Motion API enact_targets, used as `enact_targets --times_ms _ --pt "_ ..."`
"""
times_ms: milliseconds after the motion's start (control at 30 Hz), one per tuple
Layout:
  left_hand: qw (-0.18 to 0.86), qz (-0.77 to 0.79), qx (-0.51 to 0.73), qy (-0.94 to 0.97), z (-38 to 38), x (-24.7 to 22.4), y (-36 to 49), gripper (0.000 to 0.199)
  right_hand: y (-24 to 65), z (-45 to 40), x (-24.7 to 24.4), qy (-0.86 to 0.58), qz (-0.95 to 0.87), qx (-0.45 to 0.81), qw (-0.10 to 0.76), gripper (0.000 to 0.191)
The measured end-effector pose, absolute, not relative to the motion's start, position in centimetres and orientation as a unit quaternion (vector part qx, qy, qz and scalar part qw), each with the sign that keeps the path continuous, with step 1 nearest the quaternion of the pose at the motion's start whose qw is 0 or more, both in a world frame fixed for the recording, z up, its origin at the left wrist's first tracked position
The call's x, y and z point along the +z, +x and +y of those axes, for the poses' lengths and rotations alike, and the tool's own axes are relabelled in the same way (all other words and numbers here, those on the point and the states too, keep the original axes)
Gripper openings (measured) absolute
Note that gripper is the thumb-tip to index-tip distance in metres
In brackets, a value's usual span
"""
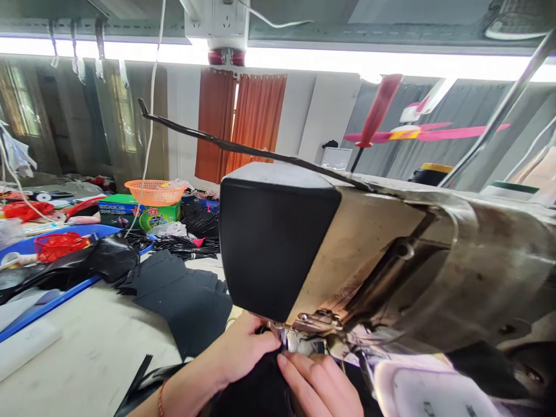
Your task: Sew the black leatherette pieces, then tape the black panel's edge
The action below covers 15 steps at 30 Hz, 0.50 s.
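Note:
Black material lies under the needle area of a sewing machine. My left hand grips its far part, thumb pointing at the presser foot; the fingers curl partly out of view behind the machine head. My right hand rests on the right side of the material, fingers close together and fingertips near the foot. What sits beneath those fingertips is hard to see. The two hands are slightly apart, on either side of the material.
Black sheets are stacked left of the machine. A blue tray holds black pieces and a red bag. Behind stand a green box and an orange basket. A thin black rod extends above the machine head.

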State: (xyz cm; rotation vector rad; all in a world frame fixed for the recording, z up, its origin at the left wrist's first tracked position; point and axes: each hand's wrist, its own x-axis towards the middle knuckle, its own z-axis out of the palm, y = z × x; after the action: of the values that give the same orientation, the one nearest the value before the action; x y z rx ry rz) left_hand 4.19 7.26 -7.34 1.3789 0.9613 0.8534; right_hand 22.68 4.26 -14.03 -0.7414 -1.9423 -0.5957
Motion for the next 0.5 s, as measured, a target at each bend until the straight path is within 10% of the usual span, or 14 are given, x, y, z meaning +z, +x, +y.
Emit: enact_targets --times_ms 500 --pt "0.478 0.461 0.394 0.636 6.4 -8.9 3.1 0.026 22.2 4.4 -14.7 -0.298 -0.790 -0.229 0.484 0.041"
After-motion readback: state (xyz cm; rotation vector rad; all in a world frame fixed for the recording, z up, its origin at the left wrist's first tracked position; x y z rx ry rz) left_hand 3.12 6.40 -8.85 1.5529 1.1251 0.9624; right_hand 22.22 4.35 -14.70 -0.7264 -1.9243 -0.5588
